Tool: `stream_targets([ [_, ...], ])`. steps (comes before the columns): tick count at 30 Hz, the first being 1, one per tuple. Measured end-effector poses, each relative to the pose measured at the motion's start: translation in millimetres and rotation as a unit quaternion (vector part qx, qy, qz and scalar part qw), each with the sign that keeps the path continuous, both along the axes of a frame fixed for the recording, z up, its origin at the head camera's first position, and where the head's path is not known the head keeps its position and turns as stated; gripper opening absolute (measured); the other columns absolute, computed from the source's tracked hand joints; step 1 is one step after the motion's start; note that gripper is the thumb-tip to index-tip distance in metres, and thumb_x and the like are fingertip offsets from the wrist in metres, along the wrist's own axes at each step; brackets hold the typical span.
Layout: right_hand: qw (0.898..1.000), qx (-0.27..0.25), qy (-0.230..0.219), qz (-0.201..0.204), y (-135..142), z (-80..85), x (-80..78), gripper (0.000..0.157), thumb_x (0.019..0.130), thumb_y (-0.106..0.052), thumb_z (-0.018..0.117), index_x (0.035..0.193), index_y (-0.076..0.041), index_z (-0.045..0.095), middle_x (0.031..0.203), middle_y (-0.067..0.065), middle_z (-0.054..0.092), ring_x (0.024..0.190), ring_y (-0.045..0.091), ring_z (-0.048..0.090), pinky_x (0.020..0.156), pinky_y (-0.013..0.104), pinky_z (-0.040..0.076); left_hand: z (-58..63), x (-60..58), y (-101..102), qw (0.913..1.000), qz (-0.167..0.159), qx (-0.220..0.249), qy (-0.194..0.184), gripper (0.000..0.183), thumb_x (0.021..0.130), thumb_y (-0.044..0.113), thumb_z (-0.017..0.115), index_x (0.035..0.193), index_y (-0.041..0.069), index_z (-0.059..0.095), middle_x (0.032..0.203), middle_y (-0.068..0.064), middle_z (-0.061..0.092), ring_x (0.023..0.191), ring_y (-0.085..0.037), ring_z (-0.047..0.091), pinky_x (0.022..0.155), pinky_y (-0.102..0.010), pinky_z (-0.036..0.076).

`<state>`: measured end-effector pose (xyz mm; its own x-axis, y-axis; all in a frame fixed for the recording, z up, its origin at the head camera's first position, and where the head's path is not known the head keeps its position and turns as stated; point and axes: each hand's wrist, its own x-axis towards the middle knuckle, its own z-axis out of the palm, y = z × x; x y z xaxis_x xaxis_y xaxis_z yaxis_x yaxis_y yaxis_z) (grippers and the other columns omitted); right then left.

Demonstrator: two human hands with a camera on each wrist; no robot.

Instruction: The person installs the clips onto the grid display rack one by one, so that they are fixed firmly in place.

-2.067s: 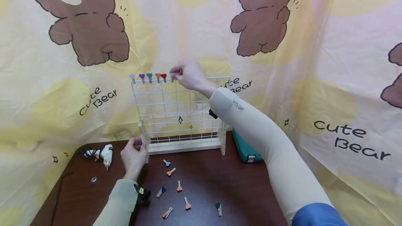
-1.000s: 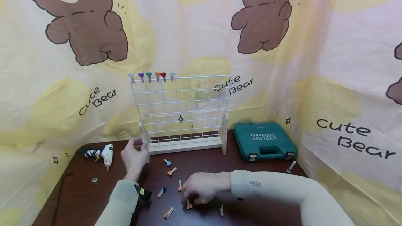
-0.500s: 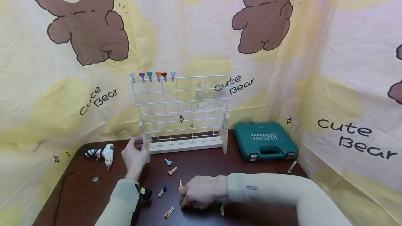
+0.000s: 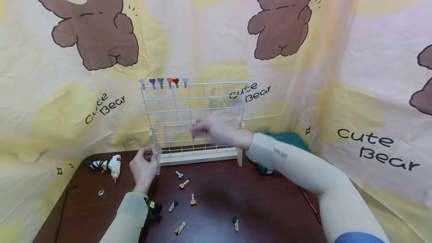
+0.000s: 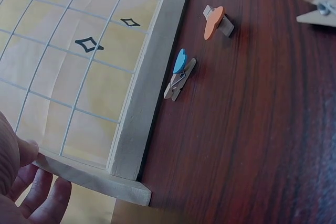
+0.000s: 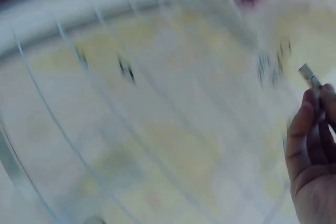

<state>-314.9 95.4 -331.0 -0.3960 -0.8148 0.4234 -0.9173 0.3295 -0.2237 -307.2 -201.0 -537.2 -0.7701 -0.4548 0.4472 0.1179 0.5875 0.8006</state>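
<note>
A white wire grid stands upright in a wooden stand point(image 4: 199, 158). My left hand point(image 4: 143, 170) holds the stand's left side post, thumb on one face and fingers behind in the left wrist view. Raised in front of the grid, my right hand point(image 4: 216, 130) is blurred in the head view. In the right wrist view, its thumb and fingers pinch a small wooden clothespin point(image 6: 310, 74), whose heart is hidden. Several heart clothespins, including a purple one point(image 4: 152, 82) and a red one point(image 4: 176, 81), are clipped along the left part of the grid's top wire.
Loose heart clothespins lie on the dark table, among them light blue point(image 4: 179, 174), dark blue point(image 4: 173, 206), orange point(image 4: 193, 200) and green point(image 4: 235, 224). A glue gun point(image 4: 114, 166) and small ring point(image 4: 101, 193) are at left. A teal case point(image 4: 291, 138) sits right, partly behind my forearm.
My right hand left the top wire, where a pale clothespin stays clipped, reached down to the table, picked up an orange-heart clothespin and rose towards the grid. My left hand stayed put.
</note>
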Motion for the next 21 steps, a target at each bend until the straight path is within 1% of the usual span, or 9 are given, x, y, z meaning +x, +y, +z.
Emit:
stream_targets([
  [2, 0.998, -0.030, -0.002, -0.051, -1, 31.3, -13.7, 0.015, 0.100, -0.004, 0.070, 0.104, -0.010, 0.083, 0.095, 0.000, 0.075, 0.080, 0.007, 0.066, 0.079, 0.024, 0.055, 0.0, -0.7, 0, 1.0000, 0.002, -0.001, 0.000, 0.017, 0.091, 0.009, 0.078, 0.107, 0.006, 0.074, 0.100, -0.012, 0.079, 0.088, -0.030, 0.076, 0.083, -0.042, 0.047],
  [5, 0.990, -0.056, -0.013, -0.127, -3, 74.5, -29.0, 0.015, 0.102, -0.008, 0.070, 0.103, -0.013, 0.084, 0.096, 0.000, 0.075, 0.079, 0.012, 0.068, 0.075, 0.028, 0.056, 0.3, -1.4, 0, 1.0000, 0.004, 0.000, -0.002, 0.017, 0.091, 0.009, 0.078, 0.107, 0.006, 0.074, 0.100, -0.012, 0.079, 0.088, -0.031, 0.076, 0.084, -0.044, 0.047],
  [6, 0.987, -0.066, -0.014, -0.144, -4, 86.0, -33.3, 0.015, 0.102, -0.009, 0.070, 0.103, -0.013, 0.084, 0.096, 0.001, 0.074, 0.078, 0.014, 0.068, 0.074, 0.029, 0.056, 0.3, -1.6, 0, 1.0000, 0.004, 0.000, -0.004, 0.017, 0.091, 0.010, 0.078, 0.107, 0.006, 0.074, 0.100, -0.012, 0.079, 0.088, -0.031, 0.076, 0.084, -0.044, 0.047],
  [7, 0.985, -0.077, -0.012, -0.155, -5, 95.4, -38.0, 0.015, 0.102, -0.009, 0.070, 0.104, -0.011, 0.085, 0.095, 0.002, 0.074, 0.077, 0.015, 0.069, 0.065, 0.029, 0.055, 0.5, -1.7, 0, 1.0000, 0.003, 0.001, -0.005, 0.017, 0.091, 0.010, 0.077, 0.108, 0.007, 0.074, 0.101, -0.012, 0.079, 0.089, -0.031, 0.076, 0.085, -0.044, 0.047],
  [9, 0.980, -0.087, 0.007, -0.178, -8, 109.3, -46.7, 0.015, 0.102, -0.011, 0.070, 0.103, -0.010, 0.085, 0.093, 0.002, 0.074, 0.077, 0.017, 0.069, 0.066, 0.029, 0.053, 0.7, -1.5, 0, 1.0000, 0.002, 0.001, -0.007, 0.017, 0.092, 0.010, 0.077, 0.108, 0.007, 0.074, 0.101, -0.012, 0.079, 0.090, -0.031, 0.077, 0.086, -0.045, 0.047],
  [12, 0.975, -0.082, 0.033, -0.205, -12, 118.4, -57.7, 0.015, 0.102, -0.012, 0.071, 0.102, -0.010, 0.086, 0.092, 0.002, 0.073, 0.080, 0.015, 0.069, 0.072, 0.028, 0.053, 1.3, -0.5, 0, 1.0000, 0.000, 0.001, -0.007, 0.017, 0.092, 0.010, 0.077, 0.108, 0.006, 0.074, 0.102, -0.013, 0.079, 0.090, -0.032, 0.077, 0.086, -0.047, 0.048],
  [18, 0.972, -0.066, 0.002, -0.224, -19, 115.0, -68.8, 0.016, 0.102, -0.011, 0.069, 0.104, -0.010, 0.085, 0.096, 0.000, 0.074, 0.086, 0.013, 0.068, 0.077, 0.027, 0.055, 1.7, 1.3, 0, 1.0000, 0.003, 0.003, -0.008, 0.016, 0.092, 0.009, 0.077, 0.108, 0.006, 0.074, 0.101, -0.013, 0.079, 0.090, -0.032, 0.076, 0.087, -0.048, 0.048],
  [19, 0.972, -0.068, -0.004, -0.225, -19, 114.3, -68.2, 0.016, 0.103, -0.012, 0.070, 0.107, -0.009, 0.084, 0.097, 0.001, 0.075, 0.086, 0.014, 0.069, 0.077, 0.028, 0.056, 1.6, 1.3, 0, 1.0000, 0.003, 0.003, -0.009, 0.016, 0.092, 0.010, 0.077, 0.108, 0.006, 0.074, 0.101, -0.013, 0.079, 0.090, -0.032, 0.076, 0.087, -0.048, 0.048],
  [21, 0.971, -0.072, 0.009, -0.227, -19, 112.8, -66.1, 0.019, 0.103, -0.015, 0.070, 0.117, -0.007, 0.081, 0.095, 0.002, 0.075, 0.084, 0.014, 0.069, 0.078, 0.028, 0.056, 1.1, 0.8, 1, 0.9999, 0.003, 0.005, -0.009, 0.016, 0.092, 0.010, 0.077, 0.107, 0.007, 0.074, 0.101, -0.013, 0.079, 0.090, -0.032, 0.077, 0.087, -0.048, 0.048],
])
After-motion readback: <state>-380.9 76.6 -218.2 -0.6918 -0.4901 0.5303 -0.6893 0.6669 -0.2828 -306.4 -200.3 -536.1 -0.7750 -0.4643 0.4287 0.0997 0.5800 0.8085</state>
